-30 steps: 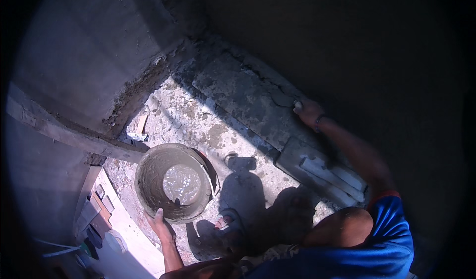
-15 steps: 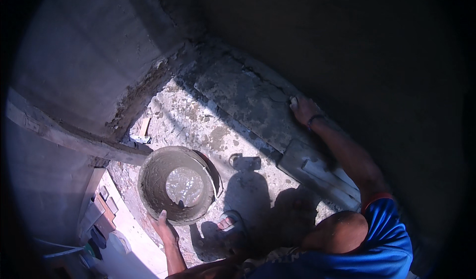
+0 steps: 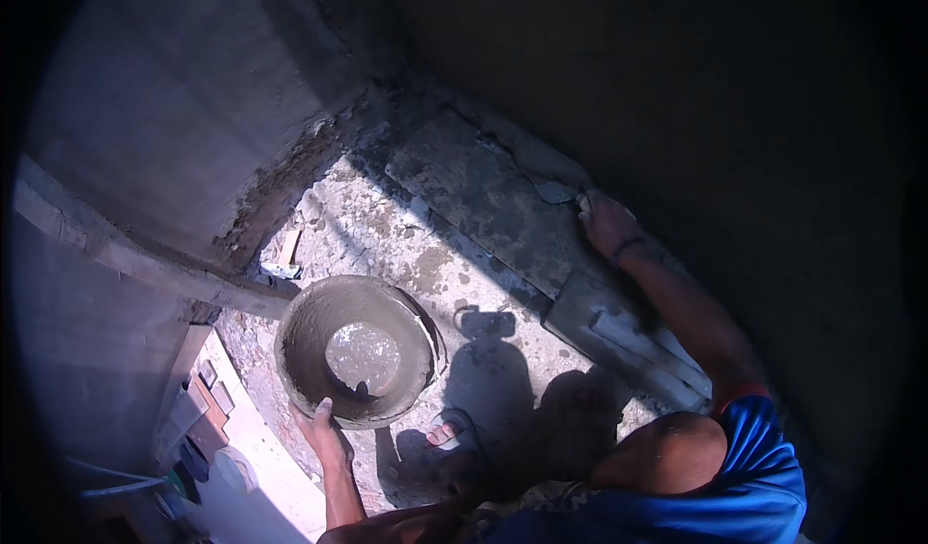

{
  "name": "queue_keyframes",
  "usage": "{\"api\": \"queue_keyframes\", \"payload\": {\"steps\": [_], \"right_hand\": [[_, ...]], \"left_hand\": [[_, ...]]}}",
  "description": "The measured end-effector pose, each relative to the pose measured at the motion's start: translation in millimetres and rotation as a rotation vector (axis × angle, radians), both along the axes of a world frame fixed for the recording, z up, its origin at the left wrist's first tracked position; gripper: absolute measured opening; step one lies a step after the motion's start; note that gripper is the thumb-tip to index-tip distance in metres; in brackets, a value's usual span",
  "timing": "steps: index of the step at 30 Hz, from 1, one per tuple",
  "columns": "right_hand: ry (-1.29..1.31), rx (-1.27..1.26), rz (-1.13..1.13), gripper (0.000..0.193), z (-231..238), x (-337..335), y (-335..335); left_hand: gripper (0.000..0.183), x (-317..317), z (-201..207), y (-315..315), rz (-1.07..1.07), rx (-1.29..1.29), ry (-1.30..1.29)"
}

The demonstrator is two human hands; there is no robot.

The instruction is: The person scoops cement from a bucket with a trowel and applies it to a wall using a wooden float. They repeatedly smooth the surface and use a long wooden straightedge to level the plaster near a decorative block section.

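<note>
A round bucket, its inner wall coated in grey mortar, stands on the sunlit ground, mouth tilted toward me. Wet mortar glistens at its bottom. My left hand is closed on the bucket's near rim, thumb over the edge. In the shade to the right, my right hand is closed around a small trowel, whose handle is mostly hidden by the fingers. The trowel blade lies close to the cracked joint where the dark wall meets the ledge.
A long wooden plank runs from the left wall to beside the bucket. Pale boards or blocks lie below my right forearm. Small debris sits by the left wall's rough base. My sandaled foot is right of the bucket.
My right hand and the trowel have moved slightly right, and the blade now shows brighter. The bucket and left hand appear a little further right and up, partly from the view shifting.
</note>
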State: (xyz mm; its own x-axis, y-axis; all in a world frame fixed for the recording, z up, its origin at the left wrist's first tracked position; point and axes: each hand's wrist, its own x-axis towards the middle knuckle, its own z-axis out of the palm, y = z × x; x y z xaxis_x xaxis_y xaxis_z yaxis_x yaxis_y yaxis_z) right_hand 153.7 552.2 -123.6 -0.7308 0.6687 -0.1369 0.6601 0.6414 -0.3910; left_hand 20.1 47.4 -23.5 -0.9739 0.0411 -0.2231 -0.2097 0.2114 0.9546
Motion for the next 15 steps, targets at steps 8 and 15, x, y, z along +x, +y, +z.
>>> {"api": "queue_keyframes", "payload": {"steps": [8, 15], "right_hand": [[0.046, 0.039, 0.236, 0.043, 83.2, 12.8, -46.9], [0.093, -0.469, 0.788, 0.036, 152.0, -35.0, -137.1]], "left_hand": [[0.066, -9.2, 0.0, 22.2, 0.057, 0.074, 0.032], [0.059, -11.6, -6.8, 20.8, 0.091, -0.046, 0.063]]}}
